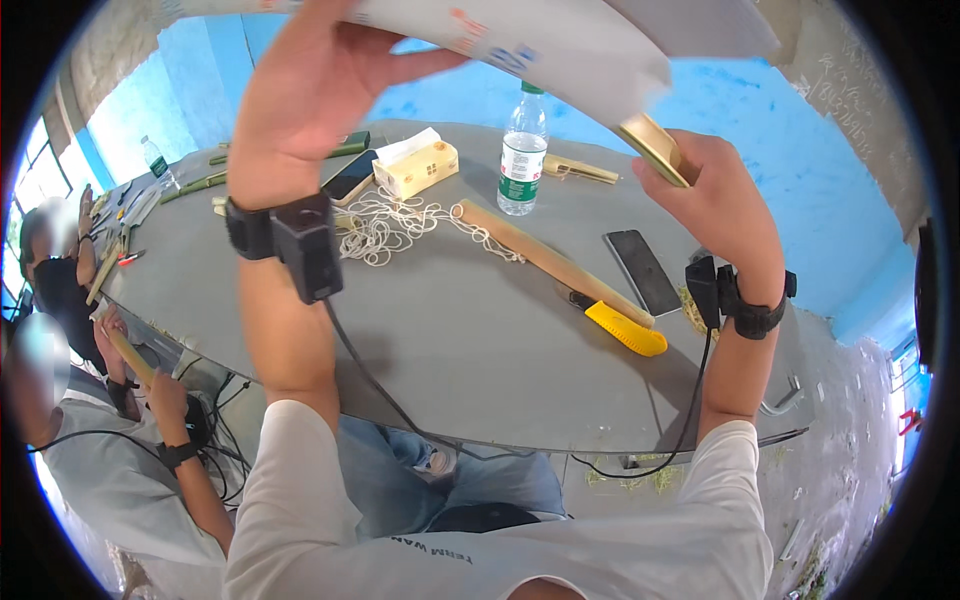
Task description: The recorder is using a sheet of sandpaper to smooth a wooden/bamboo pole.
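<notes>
High at the top edge, my left hand [325,85] grips a white sheet or bag [560,55] with orange and blue print; some of its fingers are cut off by the frame edge. Across from it, my right hand [720,190] closes on a split bamboo piece [655,150], whose far end goes behind the white sheet's torn-looking edge. Whether that end lies inside the sheet, I cannot tell. Below on the grey table [450,330] lies a long bamboo strip [560,262], with a yellow utility knife [625,328] beside its near end.
A water bottle [522,150] stands at the back. Tangled white string [385,228], a wooden tissue box [420,168] and a phone [350,178] are at the left; another phone [642,270] lies right. Cables run from my wristbands. At the left, a person [130,440] holds bamboo.
</notes>
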A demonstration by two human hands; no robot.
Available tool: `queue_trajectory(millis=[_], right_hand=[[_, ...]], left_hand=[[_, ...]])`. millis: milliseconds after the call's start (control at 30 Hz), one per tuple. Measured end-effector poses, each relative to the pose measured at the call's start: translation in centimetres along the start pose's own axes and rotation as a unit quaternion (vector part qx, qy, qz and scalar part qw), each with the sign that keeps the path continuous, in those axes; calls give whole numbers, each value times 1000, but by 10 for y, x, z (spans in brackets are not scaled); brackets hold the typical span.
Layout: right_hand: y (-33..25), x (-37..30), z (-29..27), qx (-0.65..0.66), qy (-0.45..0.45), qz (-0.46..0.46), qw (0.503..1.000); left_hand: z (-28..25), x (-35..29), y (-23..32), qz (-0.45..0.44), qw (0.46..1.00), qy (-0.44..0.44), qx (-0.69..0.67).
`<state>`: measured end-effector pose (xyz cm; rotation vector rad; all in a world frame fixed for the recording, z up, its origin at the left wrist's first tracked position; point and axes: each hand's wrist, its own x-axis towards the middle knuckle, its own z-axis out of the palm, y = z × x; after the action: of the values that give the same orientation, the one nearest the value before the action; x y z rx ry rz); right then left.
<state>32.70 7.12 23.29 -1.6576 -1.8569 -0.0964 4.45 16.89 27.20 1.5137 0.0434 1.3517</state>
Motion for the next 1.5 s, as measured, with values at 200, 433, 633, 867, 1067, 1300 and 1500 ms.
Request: queue_trajectory(millis=[200, 433, 633, 867, 1067, 1300, 1500], right_hand=[[6, 1, 16, 112, 100, -82, 985], [-3, -1, -1, 17, -5, 1, 1000], [-8, -7, 5, -15, 29, 9, 999], [-6, -1, -1, 22, 2, 11, 1000], [-15, -4, 7, -24, -18, 32, 999], [9, 4, -2, 5, 6, 16, 1000], [-10, -4, 10, 22, 7, 8, 1000]], left_hand=[[46, -3, -7, -43, 998, 34, 39], [-12, -1, 6, 49, 998, -12, -30], [11, -7, -2, -50, 994, -55, -77], [-25, 0, 20, 84, 991, -96, 32], [5, -7, 5, -7, 990, -88, -113], [-26, 4, 15, 104, 995, -10, 7], [5, -5, 8, 53, 996, -55, -41]])
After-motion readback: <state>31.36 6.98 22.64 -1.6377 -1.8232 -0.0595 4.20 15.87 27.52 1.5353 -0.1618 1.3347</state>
